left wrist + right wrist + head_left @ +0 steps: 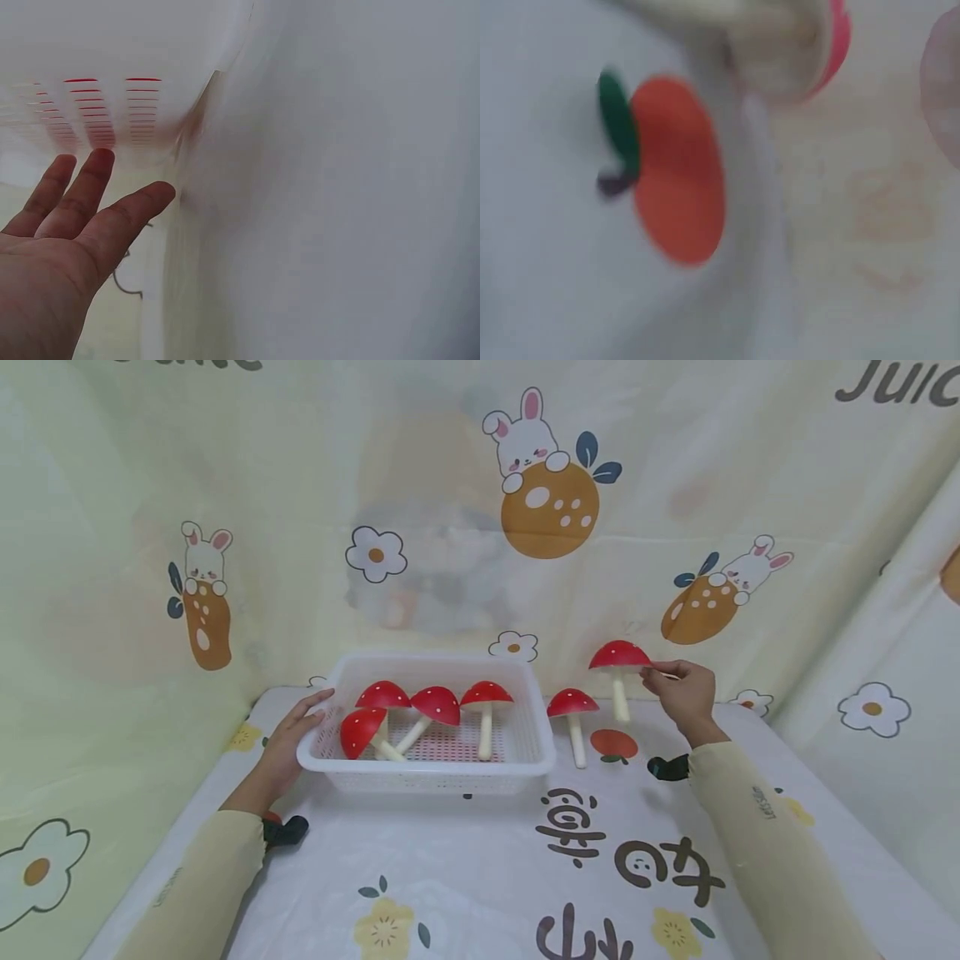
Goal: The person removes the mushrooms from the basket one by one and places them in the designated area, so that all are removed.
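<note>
My right hand [682, 693] pinches the rim of a toy mushroom [619, 656], its red white-spotted cap up and pale stem hanging down. Left of it, another toy mushroom [573, 702] stands tilted beside the basket. The white plastic basket [427, 767] holds several more red-capped mushrooms [435, 704], some leaning on each other. At the basket's left end is my left hand [281, 752]; its fingers [94, 176] extend along the slotted wall in the left wrist view. A blurred mushroom [780, 52] appears in the right wrist view; which one, I cannot tell.
Basket and mushrooms are on a table with a white printed cloth [337, 868]. A cream curtain [285, 485] with rabbits and flowers hangs directly behind the table. More of this sheet [877, 777] hangs at the right side. Dark straps [667, 767] circle both wrists.
</note>
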The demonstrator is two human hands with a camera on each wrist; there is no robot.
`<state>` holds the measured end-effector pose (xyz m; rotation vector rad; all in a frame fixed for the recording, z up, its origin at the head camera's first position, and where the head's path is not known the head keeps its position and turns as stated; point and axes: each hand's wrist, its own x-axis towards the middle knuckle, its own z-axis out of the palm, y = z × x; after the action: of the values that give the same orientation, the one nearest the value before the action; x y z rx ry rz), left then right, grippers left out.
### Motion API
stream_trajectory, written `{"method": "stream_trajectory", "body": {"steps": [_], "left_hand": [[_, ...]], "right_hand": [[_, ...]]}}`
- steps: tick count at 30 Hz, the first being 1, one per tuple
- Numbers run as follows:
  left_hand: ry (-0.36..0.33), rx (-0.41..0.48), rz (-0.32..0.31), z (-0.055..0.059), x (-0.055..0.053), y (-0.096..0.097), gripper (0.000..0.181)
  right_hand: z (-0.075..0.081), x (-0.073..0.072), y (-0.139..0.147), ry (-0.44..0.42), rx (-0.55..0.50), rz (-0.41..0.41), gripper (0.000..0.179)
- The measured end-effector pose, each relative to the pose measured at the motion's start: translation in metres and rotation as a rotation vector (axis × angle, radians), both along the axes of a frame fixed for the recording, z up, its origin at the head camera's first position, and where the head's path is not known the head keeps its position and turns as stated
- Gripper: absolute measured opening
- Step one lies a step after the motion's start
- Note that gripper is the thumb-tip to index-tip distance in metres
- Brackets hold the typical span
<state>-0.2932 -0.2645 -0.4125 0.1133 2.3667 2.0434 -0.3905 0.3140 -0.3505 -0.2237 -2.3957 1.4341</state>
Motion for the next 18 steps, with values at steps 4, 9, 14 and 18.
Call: {"method": "stream_trajectory", "body": {"steps": [4,9,14,18], "left_hand": [[-0.007,0.01,0.001,-0.001,-0.001,-0.001,0.054],[-0.014,0.029,0.007,-0.006,-0.002,-0.002,0.055],[-0.014,0.024,0.018,-0.006,-0.004,-0.002,0.055],[-0.022,0.018,0.018,-0.005,-0.004,-0.003,0.055]], "right_hand": [[-0.02,-0.006,0.018,-0.076,0.039,-0.031,0.044],[-0.036,-0.009,0.028,-0.182,0.049,-0.054,0.043],[-0.044,-0.011,0.033,-0.245,0.054,-0.067,0.04],[-0.05,-0.012,0.036,-0.261,0.066,-0.067,0.037]]}}
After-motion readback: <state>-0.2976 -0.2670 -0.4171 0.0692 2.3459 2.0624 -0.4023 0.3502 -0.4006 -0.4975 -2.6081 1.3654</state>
